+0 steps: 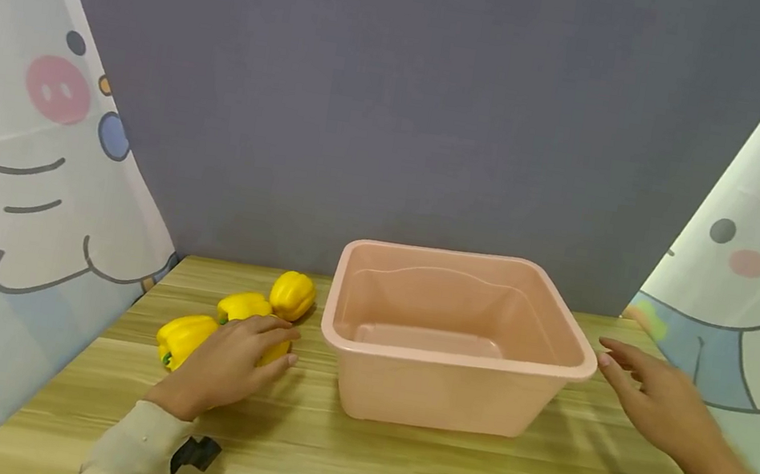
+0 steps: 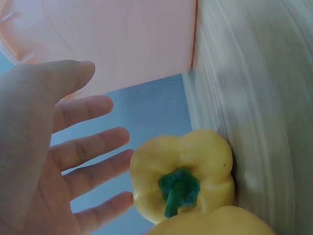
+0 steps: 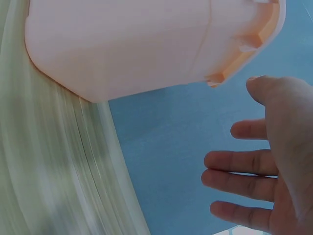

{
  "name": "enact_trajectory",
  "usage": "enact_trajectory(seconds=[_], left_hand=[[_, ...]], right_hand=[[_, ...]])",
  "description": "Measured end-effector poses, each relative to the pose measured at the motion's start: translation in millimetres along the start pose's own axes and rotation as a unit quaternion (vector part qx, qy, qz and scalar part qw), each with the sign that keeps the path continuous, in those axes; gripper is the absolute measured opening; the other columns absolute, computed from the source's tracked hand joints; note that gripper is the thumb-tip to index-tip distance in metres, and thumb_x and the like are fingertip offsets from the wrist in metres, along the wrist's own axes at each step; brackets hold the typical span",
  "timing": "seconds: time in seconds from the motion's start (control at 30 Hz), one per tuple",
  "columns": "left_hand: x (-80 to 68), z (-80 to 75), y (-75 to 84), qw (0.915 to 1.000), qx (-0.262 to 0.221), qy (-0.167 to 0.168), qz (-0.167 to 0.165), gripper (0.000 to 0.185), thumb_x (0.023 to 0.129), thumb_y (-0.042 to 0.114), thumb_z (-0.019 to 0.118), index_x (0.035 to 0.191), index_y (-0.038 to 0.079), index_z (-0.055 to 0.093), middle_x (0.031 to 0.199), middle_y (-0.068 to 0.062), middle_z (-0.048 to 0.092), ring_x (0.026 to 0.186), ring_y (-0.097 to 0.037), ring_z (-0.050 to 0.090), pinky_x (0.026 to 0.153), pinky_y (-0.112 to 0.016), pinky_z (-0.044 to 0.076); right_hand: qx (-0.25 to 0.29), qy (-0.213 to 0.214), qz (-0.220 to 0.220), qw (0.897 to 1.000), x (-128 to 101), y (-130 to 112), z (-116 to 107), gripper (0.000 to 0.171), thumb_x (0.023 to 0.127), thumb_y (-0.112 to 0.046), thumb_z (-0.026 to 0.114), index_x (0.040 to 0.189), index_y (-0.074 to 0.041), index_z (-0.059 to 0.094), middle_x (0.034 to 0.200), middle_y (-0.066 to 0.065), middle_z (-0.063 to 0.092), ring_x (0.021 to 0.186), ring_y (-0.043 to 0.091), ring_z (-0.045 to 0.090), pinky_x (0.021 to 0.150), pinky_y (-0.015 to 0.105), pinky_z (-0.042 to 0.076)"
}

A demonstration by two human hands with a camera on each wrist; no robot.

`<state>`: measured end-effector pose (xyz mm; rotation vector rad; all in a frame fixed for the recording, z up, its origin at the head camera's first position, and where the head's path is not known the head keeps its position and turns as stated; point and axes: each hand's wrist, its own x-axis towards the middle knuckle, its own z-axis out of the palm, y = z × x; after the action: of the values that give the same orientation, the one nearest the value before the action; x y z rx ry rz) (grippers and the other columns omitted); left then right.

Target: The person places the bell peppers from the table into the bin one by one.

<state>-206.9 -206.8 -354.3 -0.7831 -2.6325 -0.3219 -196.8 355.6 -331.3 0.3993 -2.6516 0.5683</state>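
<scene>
3 yellow bell peppers [image 1: 292,294] sit in a row on the wooden table [image 1: 391,465], at 9 o'clock from the 1 pink plastic tub [image 1: 457,337], and a 4th shows partly under the left hand [image 1: 237,363]. That hand lies over the near peppers with fingers spread and relaxed; the left wrist view shows a gap between its fingertips and a pepper. At 3 o'clock of the tub, the right hand [image 1: 656,397] hovers beside the rim, fingers straight and slightly apart, holding nothing.
</scene>
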Motion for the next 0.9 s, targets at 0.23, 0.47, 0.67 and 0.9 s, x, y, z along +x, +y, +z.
enact_trajectory(seconds=[0.23,0.47,0.67,0.9], left_hand=[[-1.4,1.4,1.2,0.9999,0.002,0.006,0.011,0.035,0.098,0.036,0.065,0.125,0.013,0.070,0.127,-0.004,0.065,0.117,-0.027,0.061,0.096,-0.050,0.049],[1.0,3.4,4.0,0.9992,0.008,0.025,0.029,0.028,0.097,0.034,0.067,0.117,0.016,0.074,0.119,0.001,0.068,0.110,-0.020,0.064,0.092,-0.045,0.052],[-0.8,3.2,8.6,0.9975,0.011,0.045,0.053,0.024,0.097,0.031,0.068,0.112,0.015,0.075,0.111,0.005,0.070,0.101,-0.014,0.066,0.085,-0.039,0.055],[-10.9,-2.9,13.8,0.9962,0.011,0.073,0.047,0.019,0.096,0.027,0.069,0.109,0.016,0.076,0.104,0.007,0.070,0.096,-0.011,0.065,0.080,-0.037,0.056]], right_hand=[[0.015,0.019,0.008,1.000,2,-8,4,0.038,0.105,-0.028,0.054,0.131,-0.002,0.063,0.116,0.029,0.066,0.087,0.046,0.067,0.066,0.063,0.051],[0.045,0.051,0.038,0.997,1,-13,6,0.036,0.107,-0.030,0.050,0.129,-0.008,0.066,0.105,0.014,0.074,0.091,0.027,0.070,0.067,0.046,0.054],[0.094,0.082,0.027,0.992,2,-20,12,0.032,0.108,-0.025,0.047,0.124,-0.007,0.069,0.099,-0.012,0.072,0.079,-0.006,0.064,0.062,0.018,0.051],[0.153,0.094,0.015,0.984,3,-28,16,0.034,0.109,-0.021,0.043,0.122,-0.002,0.068,0.102,-0.029,0.063,0.082,-0.006,0.064,0.068,0.014,0.052]])
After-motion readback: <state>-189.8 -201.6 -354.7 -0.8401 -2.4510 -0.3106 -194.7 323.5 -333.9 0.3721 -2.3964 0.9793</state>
